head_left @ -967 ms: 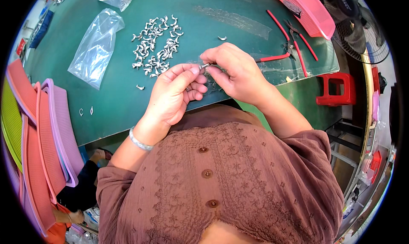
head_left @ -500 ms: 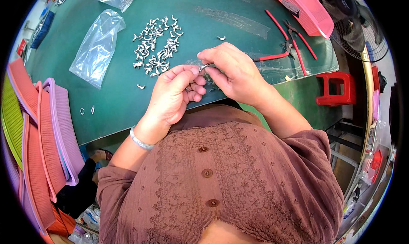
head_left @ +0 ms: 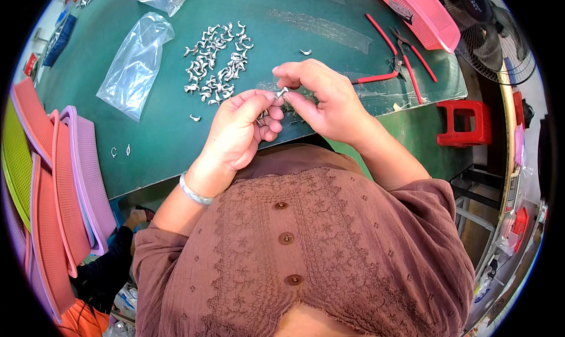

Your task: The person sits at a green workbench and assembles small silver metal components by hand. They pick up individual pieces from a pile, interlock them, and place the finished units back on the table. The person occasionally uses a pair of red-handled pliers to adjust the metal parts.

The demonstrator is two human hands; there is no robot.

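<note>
A small silver metal piece (head_left: 281, 94) is pinched between the thumb and forefinger of my left hand (head_left: 238, 122). Something thin and metallic also shows among that hand's curled lower fingers, too small to make out. My right hand (head_left: 326, 102) is close on the right, its forefinger raised above the piece and apart from the thumb. Its thumb tip is beside the piece; whether they touch, I cannot tell. Beyond my left hand lies a loose pile of small curved silver pieces (head_left: 206, 63), with single ones (head_left: 195, 118) (head_left: 305, 52) lying apart on the green table (head_left: 170, 149).
Red-handled pliers (head_left: 376, 78) and a second pair (head_left: 421, 57) lie at right, near a pink basket (head_left: 424, 19) and a fan (head_left: 494, 37). A clear plastic bag (head_left: 135, 66) is left of the pile. Stacked plastic baskets (head_left: 88, 178) stand at the left edge; a red stool (head_left: 465, 122) at right.
My right forefinger and thumb have moved apart, leaving more of the silver piece in sight. The piece has turned slightly in my left fingers, which keep their place.
</note>
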